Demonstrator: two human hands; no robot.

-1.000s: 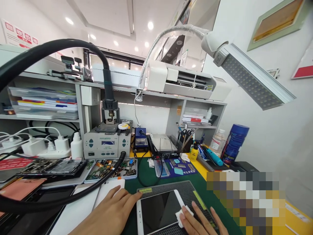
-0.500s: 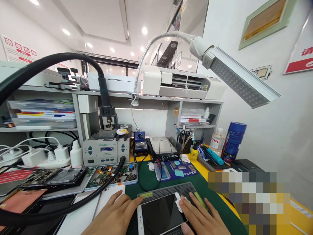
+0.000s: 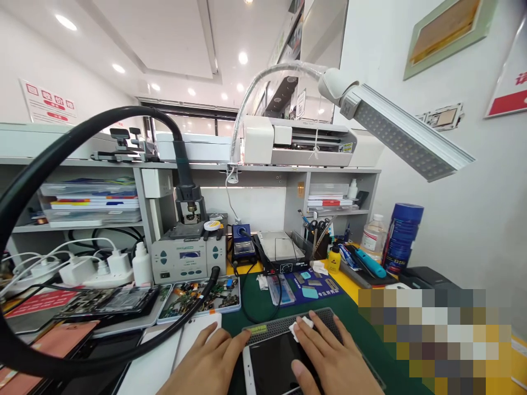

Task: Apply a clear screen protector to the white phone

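A white phone (image 3: 272,356) with a dark screen lies flat on a grey textured mat (image 3: 280,325) at the bottom middle. My left hand (image 3: 206,356) rests at the phone's left side, fingers stretched out, its thumb reaching the mat's edge near the phone's upper left corner. Under the fingertips of my right hand (image 3: 331,351) is a crumpled white wipe (image 3: 297,329), pressed down at the phone's upper edge. The right palm covers the phone's right part.
Left of the mat lie white tablets (image 3: 200,340) and a tray of circuit boards (image 3: 173,312). A grey soldering station (image 3: 189,255) stands behind, its black hose looping across the left. A heating plate (image 3: 282,247), yellow bottle (image 3: 334,260) and blue can (image 3: 403,236) stand farther back.
My right hand has slid the wipe up the phone, from its right end to the upper edge. The view has shifted slightly; my left hand keeps its place beside the phone.
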